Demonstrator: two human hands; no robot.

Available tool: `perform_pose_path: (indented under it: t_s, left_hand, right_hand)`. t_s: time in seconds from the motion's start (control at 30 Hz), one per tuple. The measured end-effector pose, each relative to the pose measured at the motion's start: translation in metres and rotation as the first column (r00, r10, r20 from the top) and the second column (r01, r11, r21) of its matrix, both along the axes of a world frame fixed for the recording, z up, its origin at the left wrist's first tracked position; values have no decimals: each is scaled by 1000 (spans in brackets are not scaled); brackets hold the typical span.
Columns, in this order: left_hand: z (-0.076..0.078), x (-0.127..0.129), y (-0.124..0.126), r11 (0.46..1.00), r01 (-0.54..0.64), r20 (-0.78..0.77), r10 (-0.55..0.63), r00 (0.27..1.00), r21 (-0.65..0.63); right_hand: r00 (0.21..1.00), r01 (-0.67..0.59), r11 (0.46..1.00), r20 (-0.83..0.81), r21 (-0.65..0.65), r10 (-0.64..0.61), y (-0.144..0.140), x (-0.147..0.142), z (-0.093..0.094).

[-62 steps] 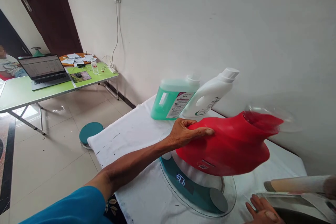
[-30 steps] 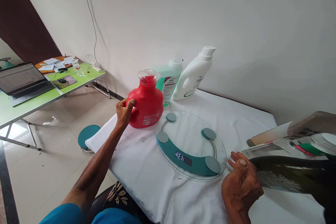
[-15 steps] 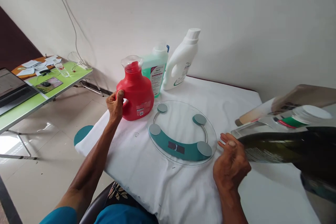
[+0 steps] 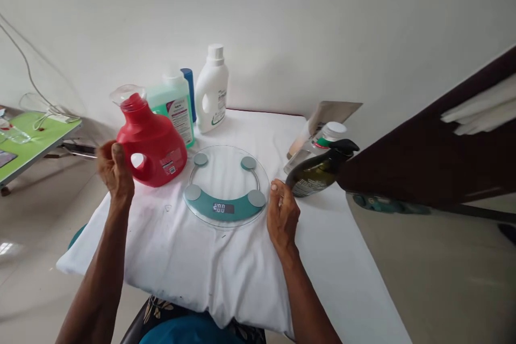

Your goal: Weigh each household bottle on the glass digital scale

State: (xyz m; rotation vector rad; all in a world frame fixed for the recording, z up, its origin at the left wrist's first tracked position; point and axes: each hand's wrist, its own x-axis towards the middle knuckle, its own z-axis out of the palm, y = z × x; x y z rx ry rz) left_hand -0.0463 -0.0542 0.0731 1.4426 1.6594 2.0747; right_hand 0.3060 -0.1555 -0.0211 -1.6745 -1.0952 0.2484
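A red jug point(image 4: 155, 145) with a clear cap stands upright on the white-covered table point(image 4: 226, 279), left of a round glass scale point(image 4: 223, 172). The scale is bare and its display is lit. My left hand point(image 4: 115, 169) hovers just left of the jug's handle, fingers loosely apart, holding nothing. My right hand point(image 4: 282, 215) rests on the cloth at the scale's right edge, empty, close to a dark green spray bottle point(image 4: 316, 174) lying tilted.
A green bottle point(image 4: 175, 105), a blue container point(image 4: 188, 91) and a white bottle point(image 4: 212, 91) stand by the wall. A white-capped bottle point(image 4: 327, 133) and a beige pack point(image 4: 332, 112) lie behind the spray bottle. A dark wooden panel point(image 4: 423, 164) fills the right. A green table point(image 4: 32, 137) stands far left.
The red jug went from being carried over the scale to standing left of it. My left hand has come off its handle. The view swung right and the scale display now shows zeros.
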Motion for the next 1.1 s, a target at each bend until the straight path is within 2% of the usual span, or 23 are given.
perform_pose_path:
  t_s: [0.03, 0.07, 0.1, 0.13, 0.2, 0.23, 0.27, 0.33, 0.37, 0.43, 0.5, 0.57, 0.67, 0.77, 0.93, 1.1]
  left_hand:
    - [8, 9, -6, 989, -97, -69, 105, 992, 108]
    - [16, 22, -12, 967, -137, -135, 168, 976, 213]
    - [24, 40, -18, 949, -124, -205, 188, 961, 290]
    - [31, 62, -22, 941, -21, -292, 126, 948, 338]
    - [39, 117, -28, 931, 224, -447, -76, 891, 289]
    - [41, 148, -29, 910, 347, -515, -190, 836, 228]
    - [41, 180, -28, 883, 457, -543, -333, 771, 109]
    - [38, 239, -26, 781, 617, -527, -566, 634, -97]
    - [36, 265, -24, 729, 654, -507, -650, 567, -203]
    - [32, 306, -20, 649, 654, -464, -751, 470, -389]
    - [30, 333, -18, 594, 611, -426, -804, 416, -524]
    - [28, 349, -16, 548, 575, -391, -836, 385, -607]
    - [26, 360, -13, 508, 573, -351, -860, 370, -643]
    - [25, 362, -11, 482, 612, -319, -875, 364, -626]
    - [28, 361, -9, 401, 640, -253, -915, 314, -656]
    - [39, 359, -11, 387, 641, -238, -920, 310, -663]
  right_hand:
    - [1000, -2, 1000, -10, -3, 2, -6, 1, 0]
    - [1000, -3, 1000, -25, -9, 3, -11, 2, 1]
    - [999, -4, 1000, -44, -18, 3, -16, 3, 1]
    - [998, -2, 1000, -62, -27, 0, -21, 4, 1]
    - [997, 12, 999, -81, -33, -14, -27, 6, 1]
    - [996, 22, 999, -83, -28, -24, -28, 7, 1]
    - [996, 31, 999, -83, -20, -32, -29, 8, 1]
    - [995, 43, 999, -91, -2, -43, -28, 9, -1]
    - [994, 48, 999, -98, 2, -47, -27, 10, -1]
    - [992, 61, 998, -112, 5, -60, -26, 12, -2]
    - [990, 73, 997, -125, 4, -72, -25, 14, -2]
    - [987, 78, 997, -139, 4, -76, -25, 15, 0]
    - [982, 71, 997, -174, 7, -69, -26, 15, 5]
    - [973, 65, 998, -223, -4, -64, -28, 14, 9]
    - [966, 74, 997, -250, -8, -74, -28, 16, 12]
    - [965, 98, 994, -239, -51, -108, -27, 19, 9]
